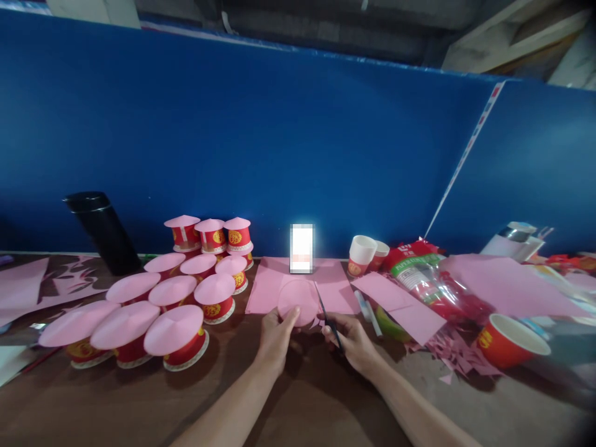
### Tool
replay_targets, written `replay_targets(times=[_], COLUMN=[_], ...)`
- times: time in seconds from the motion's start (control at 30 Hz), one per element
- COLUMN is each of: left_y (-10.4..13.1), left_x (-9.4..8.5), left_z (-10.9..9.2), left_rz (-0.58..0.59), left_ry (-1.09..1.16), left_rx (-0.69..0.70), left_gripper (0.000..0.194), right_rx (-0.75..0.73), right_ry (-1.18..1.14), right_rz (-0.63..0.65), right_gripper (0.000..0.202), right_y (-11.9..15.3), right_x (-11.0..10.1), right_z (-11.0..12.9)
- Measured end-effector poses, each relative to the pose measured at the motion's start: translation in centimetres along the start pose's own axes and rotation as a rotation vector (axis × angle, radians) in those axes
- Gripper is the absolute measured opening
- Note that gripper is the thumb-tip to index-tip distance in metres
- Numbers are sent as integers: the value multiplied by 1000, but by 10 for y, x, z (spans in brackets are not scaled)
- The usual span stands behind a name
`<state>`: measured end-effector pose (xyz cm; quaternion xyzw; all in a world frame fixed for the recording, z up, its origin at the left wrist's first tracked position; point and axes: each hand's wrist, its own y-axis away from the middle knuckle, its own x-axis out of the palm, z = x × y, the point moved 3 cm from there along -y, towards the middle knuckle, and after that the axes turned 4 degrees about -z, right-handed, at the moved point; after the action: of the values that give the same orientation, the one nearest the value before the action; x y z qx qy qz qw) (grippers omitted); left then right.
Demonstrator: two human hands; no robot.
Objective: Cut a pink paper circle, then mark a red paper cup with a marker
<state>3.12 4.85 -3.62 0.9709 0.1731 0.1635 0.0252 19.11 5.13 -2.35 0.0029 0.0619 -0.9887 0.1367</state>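
My left hand (278, 335) pinches the lower edge of a round pink paper disc (302, 301), its thumb lying on top. Just right of the disc, my right hand (351, 341) is closed around dark scissors (321, 299), whose blades point up and away beside the disc's edge. Behind both lies pink paper (267, 285), flat on the brown table (298, 403). A bright, blurred-out screen (302, 248) stands upright at the back of that paper.
Red cups with pink cone tops (174, 329) stand in rows at left, near a black bottle (102, 233). At right are white cups (362, 253), a plastic package (416, 273), paper scraps (459, 354) and a red cup (503, 341). A blue partition (233, 136) rises behind.
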Motion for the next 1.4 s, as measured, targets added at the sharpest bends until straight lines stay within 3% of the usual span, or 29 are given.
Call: replay_targets(times=[0.77, 1.4], left_y=[-1, -2], left_x=[1, -1], left_z=[0, 4], left_rz=[43, 13], left_ry=[-47, -39], left_rx=[16, 18], left_gripper=[41, 39], right_rx=[11, -19], right_ry=[13, 14], right_rz=[7, 23], right_gripper=[42, 37], right_y=[0, 0], right_x=[-2, -2], right_z=[0, -1])
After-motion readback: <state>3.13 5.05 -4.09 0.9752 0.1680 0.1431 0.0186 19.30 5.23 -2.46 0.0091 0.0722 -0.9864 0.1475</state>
